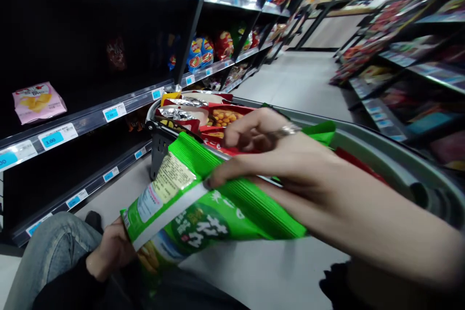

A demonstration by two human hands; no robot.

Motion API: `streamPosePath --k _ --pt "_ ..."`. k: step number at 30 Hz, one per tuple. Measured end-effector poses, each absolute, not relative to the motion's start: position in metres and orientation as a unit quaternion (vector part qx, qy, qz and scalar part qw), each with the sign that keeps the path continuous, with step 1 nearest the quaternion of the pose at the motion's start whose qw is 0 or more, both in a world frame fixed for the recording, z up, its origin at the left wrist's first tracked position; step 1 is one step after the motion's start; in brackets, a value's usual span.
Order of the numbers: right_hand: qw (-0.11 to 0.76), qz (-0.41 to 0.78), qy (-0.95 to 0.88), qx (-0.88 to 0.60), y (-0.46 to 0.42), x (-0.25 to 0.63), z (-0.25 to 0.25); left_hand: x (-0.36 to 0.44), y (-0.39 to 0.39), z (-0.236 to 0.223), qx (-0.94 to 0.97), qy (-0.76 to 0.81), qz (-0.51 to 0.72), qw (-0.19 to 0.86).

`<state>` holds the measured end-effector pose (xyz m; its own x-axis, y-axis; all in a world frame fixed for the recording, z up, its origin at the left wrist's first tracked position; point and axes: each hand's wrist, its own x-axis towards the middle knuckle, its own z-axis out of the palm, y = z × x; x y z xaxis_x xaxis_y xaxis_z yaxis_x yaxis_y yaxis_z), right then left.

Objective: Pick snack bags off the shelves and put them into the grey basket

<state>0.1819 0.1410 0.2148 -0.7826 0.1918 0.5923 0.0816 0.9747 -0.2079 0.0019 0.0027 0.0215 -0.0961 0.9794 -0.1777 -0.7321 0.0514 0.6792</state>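
Note:
A green snack bag [196, 203] is held over my lap, back side up, with a white label at its upper left. My right hand [269, 155], a ring on one finger, pinches the bag's upper edge with thumb and fingers curled. My left hand [112, 249] grips the bag's lower left corner, fingers mostly hidden beneath it. Just behind the bag stands a grey shopping basket [366, 147] filled with red and silver snack packs [214, 121].
Dark store shelves [90, 118] with blue price tags run along the left, mostly bare, with a pink bag [38, 101] on one. More snack bags [199, 53] sit farther down. Stocked shelves line the right. A pale floor aisle [301, 82] stretches ahead. My jeans knee [54, 247] is at bottom left.

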Motion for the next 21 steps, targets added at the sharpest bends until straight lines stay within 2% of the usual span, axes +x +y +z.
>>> streamPosePath --k 4,8,11,13,16,21 --pt "0.255 0.281 -0.917 -0.124 0.151 0.174 0.207 -0.004 -0.003 0.014 0.218 0.282 0.646 0.675" --pt "0.281 0.45 -0.831 -0.169 0.163 0.171 0.196 -0.002 -0.004 0.009 0.241 0.297 0.643 0.664" --pt "0.266 0.548 -0.776 -0.162 0.17 0.17 0.192 0.003 -0.003 0.015 0.256 0.334 0.637 0.646" --pt "0.266 0.515 -0.797 -0.171 0.171 0.167 0.191 0.006 0.0 0.019 0.256 0.362 0.642 0.626" --pt "0.284 0.401 -0.846 -0.206 0.171 0.16 0.189 0.009 0.006 0.02 0.256 0.409 0.654 0.583" --pt "0.289 0.35 -0.868 -0.2 0.173 0.15 0.181 0.007 0.009 0.012 0.286 0.483 0.672 0.483"
